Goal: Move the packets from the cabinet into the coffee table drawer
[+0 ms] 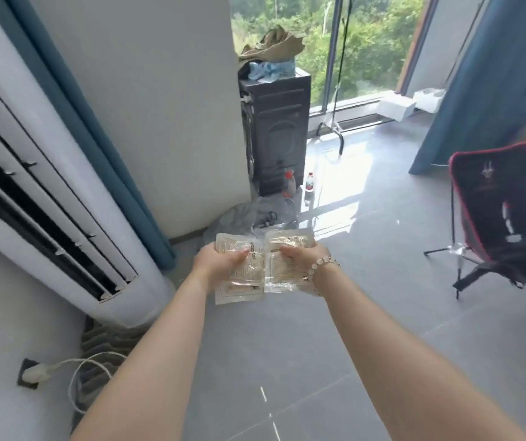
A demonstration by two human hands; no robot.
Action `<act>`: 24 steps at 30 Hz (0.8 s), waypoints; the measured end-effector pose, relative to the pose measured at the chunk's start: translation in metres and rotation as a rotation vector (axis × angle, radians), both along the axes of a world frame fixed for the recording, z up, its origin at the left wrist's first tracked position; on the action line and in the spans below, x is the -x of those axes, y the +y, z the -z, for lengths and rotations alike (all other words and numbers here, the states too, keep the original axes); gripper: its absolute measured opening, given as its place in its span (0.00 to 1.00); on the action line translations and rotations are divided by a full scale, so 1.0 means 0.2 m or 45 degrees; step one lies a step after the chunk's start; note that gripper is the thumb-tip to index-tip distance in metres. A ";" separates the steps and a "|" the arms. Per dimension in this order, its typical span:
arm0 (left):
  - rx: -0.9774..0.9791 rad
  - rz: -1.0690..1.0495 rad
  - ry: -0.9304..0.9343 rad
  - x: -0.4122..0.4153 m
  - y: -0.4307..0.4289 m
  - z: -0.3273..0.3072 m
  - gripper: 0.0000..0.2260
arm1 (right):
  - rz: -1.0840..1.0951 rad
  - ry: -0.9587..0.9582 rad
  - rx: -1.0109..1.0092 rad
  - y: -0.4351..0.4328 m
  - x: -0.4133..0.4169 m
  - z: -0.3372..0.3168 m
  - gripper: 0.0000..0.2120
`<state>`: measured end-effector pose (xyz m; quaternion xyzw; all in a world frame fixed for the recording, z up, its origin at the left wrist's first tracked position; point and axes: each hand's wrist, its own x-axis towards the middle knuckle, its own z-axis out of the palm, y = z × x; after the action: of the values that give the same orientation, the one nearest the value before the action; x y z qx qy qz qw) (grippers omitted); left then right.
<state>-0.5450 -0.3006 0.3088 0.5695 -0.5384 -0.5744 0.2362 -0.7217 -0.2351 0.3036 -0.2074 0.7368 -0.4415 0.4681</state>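
Both hands loaded: left hand [220, 261] grips the left packet [241, 278], thumb on top; right hand [303, 254] — bead bracelet [322, 265] at the wrist — grips the right packet [287, 238]. Pkts sit side by side, inner edges touching, long axes running away from me, over grey floor [287, 345]. Neither hand nearer. No coffee table drawer in view — I reckon a turn comes first.

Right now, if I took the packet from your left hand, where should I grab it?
Probably pinch the bare lower edge of the left packet, coming from below. It is flat and thin, and the left hand holds its upper half, with the right packet crowding its right side.
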 end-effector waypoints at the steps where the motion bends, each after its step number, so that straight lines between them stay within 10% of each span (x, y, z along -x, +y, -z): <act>1: 0.001 0.042 -0.001 0.12 0.01 0.00 0.15 | 0.057 0.004 0.003 0.05 0.11 0.01 0.21; 13: -0.018 0.521 0.046 1.29 0.33 0.08 0.06 | 0.630 -0.009 0.002 0.77 1.12 0.14 0.47; 24: -0.170 1.114 0.014 2.00 0.93 0.10 0.14 | 1.136 -0.013 -0.110 1.60 1.40 0.12 0.40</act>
<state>-0.9441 -0.1153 0.2880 0.2989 -0.6892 -0.6570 -0.0637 -1.0019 0.0850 0.2805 0.1527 0.7697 -0.5699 0.2437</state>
